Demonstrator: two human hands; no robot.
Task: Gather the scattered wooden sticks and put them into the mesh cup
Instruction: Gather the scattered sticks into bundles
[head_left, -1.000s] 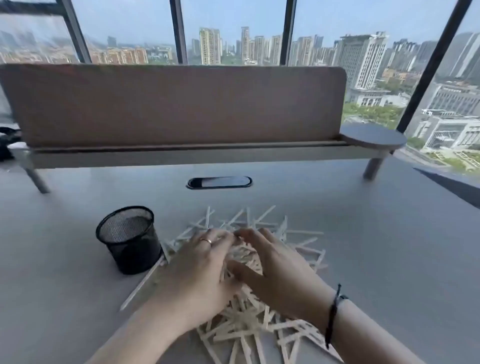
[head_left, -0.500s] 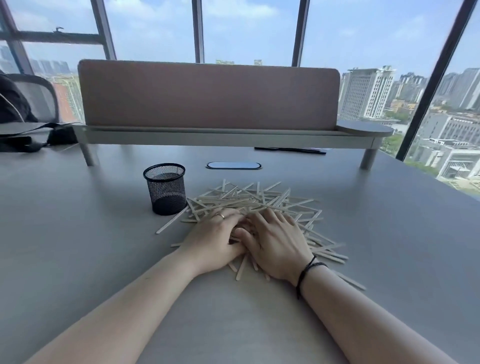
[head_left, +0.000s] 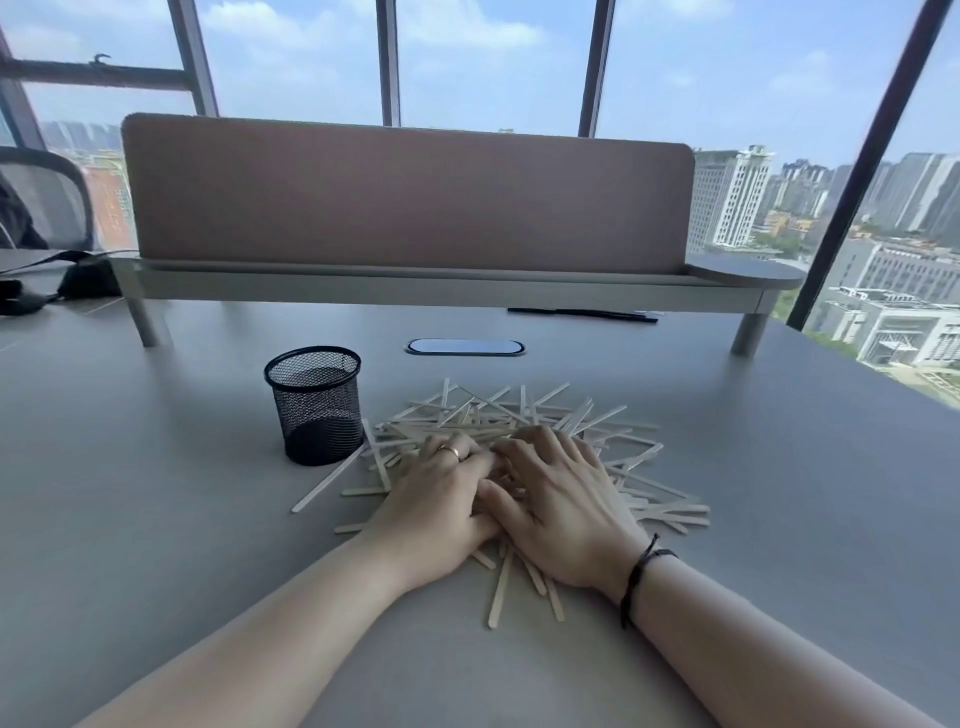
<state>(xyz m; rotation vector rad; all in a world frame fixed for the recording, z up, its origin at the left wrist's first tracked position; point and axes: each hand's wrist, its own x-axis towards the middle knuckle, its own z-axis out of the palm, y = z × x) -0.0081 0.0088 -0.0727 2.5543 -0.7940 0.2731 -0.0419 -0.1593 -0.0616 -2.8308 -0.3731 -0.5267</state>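
Both forearms are coming in from the bottom edge, a black cord sitting on the right wrist. Left hand (head_left: 441, 506) and right hand (head_left: 563, 512) are lying palm-down side by side on the pile of wooden sticks (head_left: 524, 447), thumbs touching in the middle. Fingers are resting fairly flat and close together on the pile; can't tell whether any stick is being pinched underneath (ring (head_left: 451, 451) showing on a left finger). Sticks are fanning out past the fingertips, to the right of the right hand, and a few back toward the wrists. Mesh cup (head_left: 316, 405) is standing upright on the desk (head_left: 130, 493), just left of and beyond the left fingers, one loose stick lying near its base. Further out: desk divider (head_left: 405, 197), then windows.
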